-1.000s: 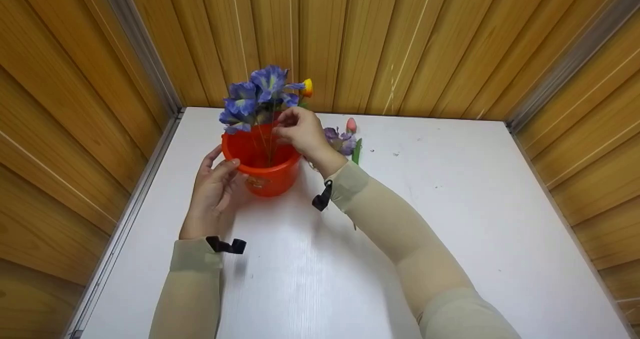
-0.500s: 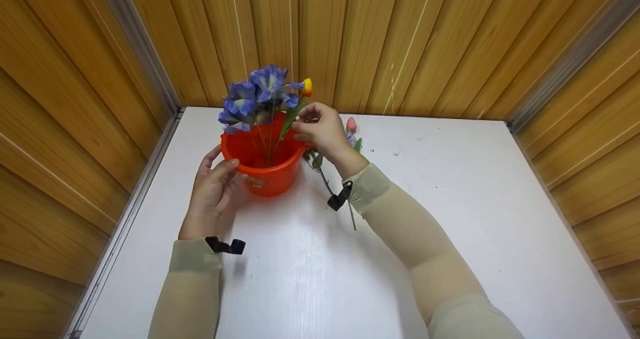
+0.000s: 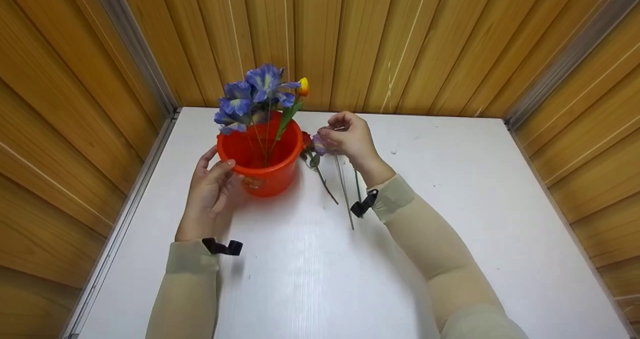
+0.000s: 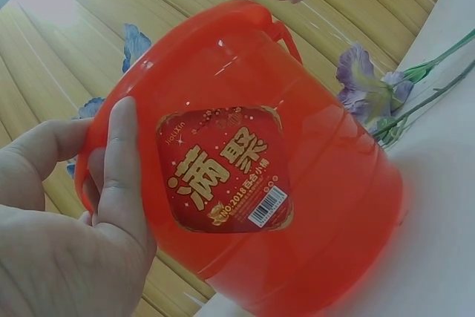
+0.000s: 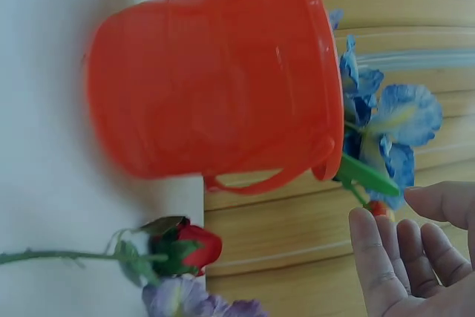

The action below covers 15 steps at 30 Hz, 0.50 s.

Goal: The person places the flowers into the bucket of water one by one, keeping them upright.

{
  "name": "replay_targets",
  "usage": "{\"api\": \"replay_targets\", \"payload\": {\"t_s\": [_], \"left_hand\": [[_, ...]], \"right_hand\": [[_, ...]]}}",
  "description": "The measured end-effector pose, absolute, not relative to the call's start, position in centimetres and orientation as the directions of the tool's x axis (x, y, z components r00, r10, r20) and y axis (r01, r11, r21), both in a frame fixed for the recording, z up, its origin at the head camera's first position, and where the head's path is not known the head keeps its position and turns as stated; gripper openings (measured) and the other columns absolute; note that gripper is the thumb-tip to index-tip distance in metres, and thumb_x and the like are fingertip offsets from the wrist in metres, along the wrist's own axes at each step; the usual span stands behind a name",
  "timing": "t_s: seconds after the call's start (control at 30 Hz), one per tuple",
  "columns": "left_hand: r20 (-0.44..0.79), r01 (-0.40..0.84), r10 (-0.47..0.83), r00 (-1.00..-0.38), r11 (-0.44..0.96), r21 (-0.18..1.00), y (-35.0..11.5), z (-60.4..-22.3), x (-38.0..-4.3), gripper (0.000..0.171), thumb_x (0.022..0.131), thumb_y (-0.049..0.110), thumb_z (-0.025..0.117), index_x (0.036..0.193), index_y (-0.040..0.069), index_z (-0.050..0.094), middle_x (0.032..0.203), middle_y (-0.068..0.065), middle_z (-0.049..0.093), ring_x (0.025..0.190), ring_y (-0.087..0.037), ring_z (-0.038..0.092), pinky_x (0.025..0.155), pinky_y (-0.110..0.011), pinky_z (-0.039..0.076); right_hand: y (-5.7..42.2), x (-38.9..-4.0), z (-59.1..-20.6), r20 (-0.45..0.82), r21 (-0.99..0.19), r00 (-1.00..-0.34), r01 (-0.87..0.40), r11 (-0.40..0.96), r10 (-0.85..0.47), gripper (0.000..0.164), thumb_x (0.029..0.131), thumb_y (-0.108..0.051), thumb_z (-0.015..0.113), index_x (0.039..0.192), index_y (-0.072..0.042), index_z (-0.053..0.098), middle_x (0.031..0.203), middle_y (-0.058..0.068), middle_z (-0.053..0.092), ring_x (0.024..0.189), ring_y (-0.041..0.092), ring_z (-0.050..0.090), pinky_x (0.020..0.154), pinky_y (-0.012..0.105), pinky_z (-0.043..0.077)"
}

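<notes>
My left hand (image 3: 207, 189) grips the rim of a red plastic bucket (image 3: 272, 181) on its left side; the left wrist view shows the thumb and fingers at the rim and a red label (image 4: 226, 168) facing me. In the bucket stand blue irises (image 3: 265, 81) and a yellow-orange tulip (image 3: 303, 86) with a green leaf (image 3: 286, 121). My right hand (image 3: 357, 144) is to the right of the bucket, above loose flowers. In the right wrist view its fingers (image 5: 369, 257) are spread, thumb apart, holding nothing. Below it lie a purple iris (image 3: 320, 144) and a red rose (image 5: 200, 248).
Several loose stems (image 3: 345, 194) lie on the white table (image 3: 300, 279), pointing toward me. Wood-patterned panels (image 3: 320, 44) stand behind and at both sides. The bucket's red handle (image 5: 260, 183) hangs along its right side.
My right hand has drawn away from the stems in the bucket and moved right, over the loose flowers. The left hand keeps its grip on the rim.
</notes>
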<state>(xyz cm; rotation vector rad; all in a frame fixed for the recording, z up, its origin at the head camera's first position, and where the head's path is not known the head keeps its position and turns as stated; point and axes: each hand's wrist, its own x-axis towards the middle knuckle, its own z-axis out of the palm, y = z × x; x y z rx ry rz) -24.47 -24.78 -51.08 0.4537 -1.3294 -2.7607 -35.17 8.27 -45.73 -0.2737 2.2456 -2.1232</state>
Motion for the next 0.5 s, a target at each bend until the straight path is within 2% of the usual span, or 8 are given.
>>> {"api": "replay_targets", "payload": {"t_s": [0.13, 0.3, 0.5], "left_hand": [[-0.241, -0.086, -0.165, -0.956, -0.630, 0.772, -24.8, -51.1, -24.4, 0.081, 0.102, 0.001, 0.082, 0.168, 0.024, 0.042, 0.162, -0.018, 0.056, 0.103, -0.019, 0.078, 0.087, -0.027, 0.071], [-0.249, -0.093, -0.165, -0.954, -0.630, 0.771, -24.9, -51.2, -24.4, 0.084, 0.100, 0.004, 0.086, 0.168, 0.026, 0.043, 0.166, -0.015, 0.055, 0.110, -0.020, 0.077, 0.091, -0.026, 0.070], [-0.236, -0.088, -0.156, -0.959, -0.627, 0.774, -25.0, -51.1, -24.4, 0.081, 0.101, 0.004, 0.084, 0.168, 0.025, 0.042, 0.163, -0.016, 0.057, 0.108, -0.020, 0.078, 0.089, -0.026, 0.070]], "right_hand": [[9.7, -35.0, -47.0, 0.064, -0.997, -0.988, -0.070, 0.040, -0.137, 0.023, 0.095, 0.006, 0.082, 0.113, 0.001, 0.069, 0.101, 0.002, 0.068, 0.097, 0.015, 0.069, 0.077, 0.026, 0.070], [11.2, -34.9, -48.7, 0.006, -0.998, -0.991, -0.015, 0.067, -0.135, 0.030, 0.098, 0.004, 0.082, 0.123, 0.007, 0.066, 0.104, 0.002, 0.067, 0.093, 0.014, 0.070, 0.079, 0.028, 0.072], [12.7, -34.9, -50.5, -0.012, -0.995, -0.993, 0.000, 0.100, -0.120, 0.035, 0.099, 0.001, 0.079, 0.129, 0.011, 0.064, 0.106, 0.002, 0.068, 0.094, 0.017, 0.073, 0.074, 0.025, 0.070]]}}
